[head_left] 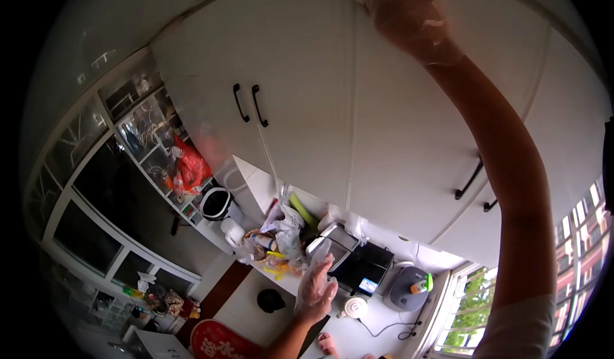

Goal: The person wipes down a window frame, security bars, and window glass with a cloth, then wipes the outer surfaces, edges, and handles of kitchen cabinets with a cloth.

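My right hand (409,20), in a clear plastic glove, is raised to the upper part of the white cabinet doors (307,58). Its fingers are partly cut off by the top edge, around something pale that I cannot make out. Lower down, my left hand (316,288), also in a clear glove, is held out over the counter's front edge with its fingers apart and nothing in it. Behind it are plastic bags (289,231) and a metal rack (341,240).
Black handles (259,106) stick out from the cabinet doors. On the counter are a black appliance (363,268), a grey appliance (407,288) with a spray bottle (422,285), and a corded white device (354,308). A red bag (190,167) sits on shelves; a red mat (220,341) lies below.
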{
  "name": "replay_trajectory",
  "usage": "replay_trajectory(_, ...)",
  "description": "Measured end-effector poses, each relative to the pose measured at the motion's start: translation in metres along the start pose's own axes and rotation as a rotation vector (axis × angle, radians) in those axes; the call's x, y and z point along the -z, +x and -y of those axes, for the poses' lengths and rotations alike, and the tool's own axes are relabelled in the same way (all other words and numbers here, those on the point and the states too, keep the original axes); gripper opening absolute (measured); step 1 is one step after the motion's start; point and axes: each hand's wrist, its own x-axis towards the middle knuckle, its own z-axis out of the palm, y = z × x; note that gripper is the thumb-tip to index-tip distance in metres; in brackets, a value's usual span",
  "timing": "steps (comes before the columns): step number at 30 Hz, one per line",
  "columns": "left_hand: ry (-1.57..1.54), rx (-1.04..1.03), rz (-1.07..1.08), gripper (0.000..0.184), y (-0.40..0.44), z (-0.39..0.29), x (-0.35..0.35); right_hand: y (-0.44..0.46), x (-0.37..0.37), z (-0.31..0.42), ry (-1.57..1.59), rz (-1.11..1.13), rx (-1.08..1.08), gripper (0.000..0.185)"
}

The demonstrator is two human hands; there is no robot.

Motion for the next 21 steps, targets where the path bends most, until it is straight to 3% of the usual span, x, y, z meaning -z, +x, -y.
replay_trajectory(1, 0.064, 0.066, 0.063, 0.053, -0.006, 0.003, 0.012, 0.014, 0.004, 0.007, -0.029, 0.026, 0.014, 0.023)
replay_trajectory(5, -0.148, 0.183, -0.073, 0.042, -0.013, -0.004, 0.035, 0.056, 0.005, 0.042, 0.108, 0.094, -0.022, 0.021)
replay_trajectory(9, -0.172, 0.172, -0.123, 0.040, -0.022, 0.011, 0.069, 0.089, 0.005, 0.084, 0.326, 0.173, -0.054, 0.022)
replay_trajectory(12, 0.195, 0.081, -0.103, 0.040, -0.021, 0.007, 0.104, 0.108, -0.006, 0.113, 0.419, 0.282, 0.017, 0.030)
replay_trajectory(14, 0.291, 0.024, -0.147, 0.042, -0.025, 0.015, 0.115, 0.104, -0.012, 0.117, 0.452, 0.396, 0.066, 0.036)
replay_trajectory(17, 0.376, 0.013, -0.179, 0.043, -0.030, 0.014, 0.126, 0.090, -0.018, 0.142, 0.415, 0.252, 0.128, 0.042)
replay_trajectory(19, 0.332, 0.001, -0.206, 0.043, -0.038, 0.019, 0.130, 0.067, 0.014, 0.169, 0.538, 0.602, 0.165, 0.039)
replay_trajectory(21, 0.343, -0.028, -0.225, 0.042, -0.047, 0.027, 0.134, -0.007, 0.012, 0.235, 0.918, 0.611, 0.040, 0.040)
